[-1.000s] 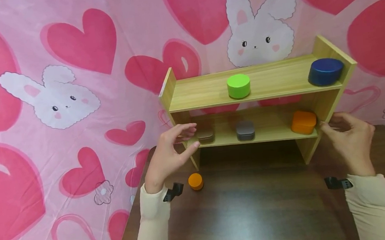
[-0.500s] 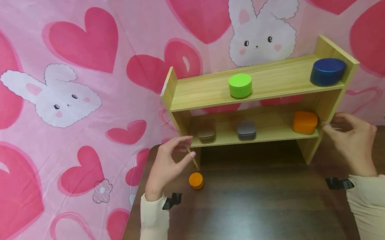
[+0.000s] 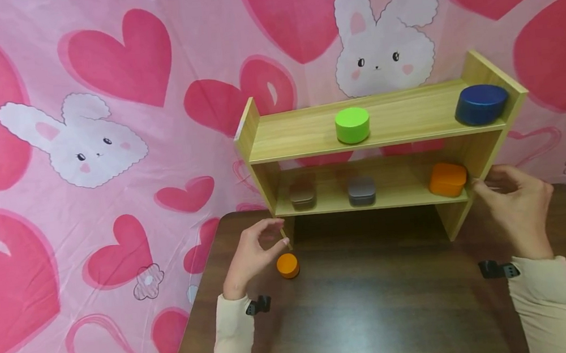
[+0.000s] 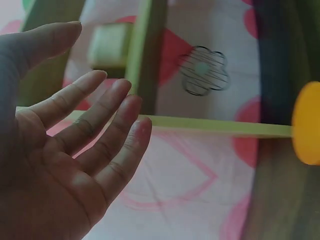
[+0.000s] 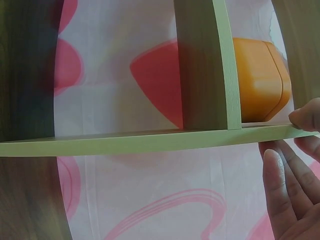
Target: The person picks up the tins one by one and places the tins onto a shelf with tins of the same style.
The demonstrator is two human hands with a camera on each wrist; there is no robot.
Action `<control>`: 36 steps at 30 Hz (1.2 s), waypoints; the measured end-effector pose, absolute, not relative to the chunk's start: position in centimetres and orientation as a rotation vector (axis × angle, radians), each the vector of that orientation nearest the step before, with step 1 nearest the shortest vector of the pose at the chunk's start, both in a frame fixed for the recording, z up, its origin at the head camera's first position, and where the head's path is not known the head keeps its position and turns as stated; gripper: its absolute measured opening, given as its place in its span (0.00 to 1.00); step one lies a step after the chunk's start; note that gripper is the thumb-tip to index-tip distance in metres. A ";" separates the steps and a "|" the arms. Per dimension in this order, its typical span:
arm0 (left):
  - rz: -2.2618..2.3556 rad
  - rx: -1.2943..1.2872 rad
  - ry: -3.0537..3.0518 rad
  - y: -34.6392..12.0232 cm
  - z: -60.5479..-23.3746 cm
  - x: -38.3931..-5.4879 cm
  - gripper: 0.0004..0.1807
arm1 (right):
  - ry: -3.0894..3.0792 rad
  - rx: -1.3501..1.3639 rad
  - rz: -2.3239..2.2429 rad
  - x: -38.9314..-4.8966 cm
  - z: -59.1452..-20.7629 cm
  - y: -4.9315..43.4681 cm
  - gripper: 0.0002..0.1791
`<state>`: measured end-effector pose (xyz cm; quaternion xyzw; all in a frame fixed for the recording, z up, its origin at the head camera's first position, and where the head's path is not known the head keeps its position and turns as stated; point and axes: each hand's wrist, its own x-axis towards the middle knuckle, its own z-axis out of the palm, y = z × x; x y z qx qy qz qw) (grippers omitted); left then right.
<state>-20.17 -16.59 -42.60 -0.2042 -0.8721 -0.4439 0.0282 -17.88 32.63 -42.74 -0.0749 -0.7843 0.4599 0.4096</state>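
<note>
Left hand [image 3: 254,256] lowered near round orange box [image 3: 287,266]; right hand [image 3: 520,207] grips shelf [image 3: 304,132]

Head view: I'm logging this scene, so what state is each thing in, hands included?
Wooden shelf: upright
Green tin: closed
Blue tin: closed
Brown-grey tin: closed
Grey tin: closed
Large orange tin: closed
Small orange tin: upright, lid unclear
Left hand: empty
Right hand: gripping the shelf's side

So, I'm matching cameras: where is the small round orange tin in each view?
Head: the orange tin is below centre, near the left hand.
Left wrist: the orange tin is at the right edge, cut off.
Right wrist: not in it.
Shared landmark: the pale wooden shelf.
</note>
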 end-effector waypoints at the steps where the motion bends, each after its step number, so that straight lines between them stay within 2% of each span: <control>1: -1.379 -0.613 -2.706 -16.6 -43.0 -20.3 0.23 | -1.977 -0.191 1.159 -17.9 -42.8 32.6 0.13; 12: -1.438 -0.518 -2.779 -16.9 -45.7 -20.9 0.24 | -1.982 -0.199 1.164 -18.0 -42.8 32.6 0.13; 21: -1.331 -0.461 -2.896 -17.1 -47.9 -20.9 0.28 | -1.962 -0.170 1.135 -18.0 -42.8 32.7 0.13; 36: -1.225 -0.414 -2.959 -16.8 -49.8 -20.9 0.31 | -1.969 -0.183 1.146 -17.9 -42.8 32.6 0.13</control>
